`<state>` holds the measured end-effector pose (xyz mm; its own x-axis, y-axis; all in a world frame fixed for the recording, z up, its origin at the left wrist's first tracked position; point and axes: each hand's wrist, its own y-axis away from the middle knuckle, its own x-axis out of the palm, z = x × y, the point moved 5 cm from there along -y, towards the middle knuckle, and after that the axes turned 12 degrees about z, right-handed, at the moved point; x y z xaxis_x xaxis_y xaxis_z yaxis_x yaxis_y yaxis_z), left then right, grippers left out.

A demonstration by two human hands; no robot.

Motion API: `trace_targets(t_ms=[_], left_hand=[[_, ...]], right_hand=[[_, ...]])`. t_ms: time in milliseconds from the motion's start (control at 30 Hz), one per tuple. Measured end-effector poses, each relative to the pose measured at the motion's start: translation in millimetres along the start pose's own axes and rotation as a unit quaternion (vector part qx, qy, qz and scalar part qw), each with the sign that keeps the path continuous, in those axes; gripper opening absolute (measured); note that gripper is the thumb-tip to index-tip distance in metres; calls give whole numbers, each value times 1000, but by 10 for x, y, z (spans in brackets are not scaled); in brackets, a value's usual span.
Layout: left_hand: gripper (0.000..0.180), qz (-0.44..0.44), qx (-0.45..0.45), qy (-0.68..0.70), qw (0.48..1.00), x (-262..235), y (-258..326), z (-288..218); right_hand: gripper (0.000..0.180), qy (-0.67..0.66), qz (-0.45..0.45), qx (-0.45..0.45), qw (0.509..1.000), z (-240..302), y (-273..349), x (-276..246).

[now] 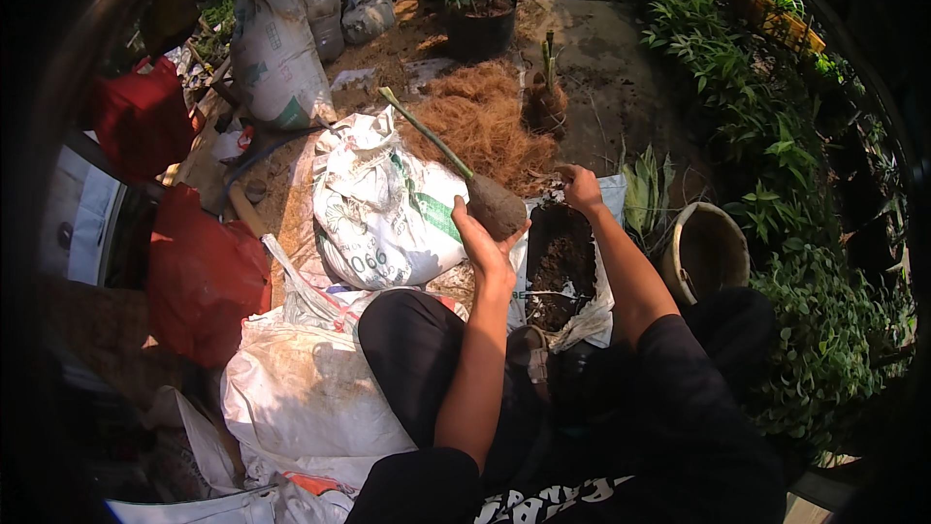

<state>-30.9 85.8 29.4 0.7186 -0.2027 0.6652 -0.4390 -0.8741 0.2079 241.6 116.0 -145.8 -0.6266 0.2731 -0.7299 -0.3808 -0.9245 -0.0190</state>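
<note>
My left hand (482, 238) grips a plant by its dark soil root ball (497, 206), with the long green stem (425, 134) slanting up to the left. My right hand (581, 187) reaches forward to the far edge of an open white sack of dark soil (562, 262), fingers curled at its rim. I sit on the ground with my knees in dark trousers on either side of the sack.
A full white printed sack (383, 209) lies left of the plant, more white sacks (301, 388) and red bags (199, 272) nearer left. Brown coconut fibre (485, 117), a black potted plant (480, 10), a round bucket (706, 253) and green shrubs (805, 233) surround.
</note>
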Motion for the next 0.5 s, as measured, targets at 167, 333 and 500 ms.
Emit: trace_targets(t_ms=[167, 333, 500], left_hand=[[92, -43, 4, 5, 999, 21, -4, 17], [84, -36, -10, 18, 999, -87, -82, 133], [91, -36, -5, -10, 999, -104, -78, 133]], right_hand=[[43, 27, -2, 66, 997, -412, -101, -280], [68, 84, 3, 126, 988, -594, -84, -187], [69, 22, 158, 65, 985, -554, -212, -10]])
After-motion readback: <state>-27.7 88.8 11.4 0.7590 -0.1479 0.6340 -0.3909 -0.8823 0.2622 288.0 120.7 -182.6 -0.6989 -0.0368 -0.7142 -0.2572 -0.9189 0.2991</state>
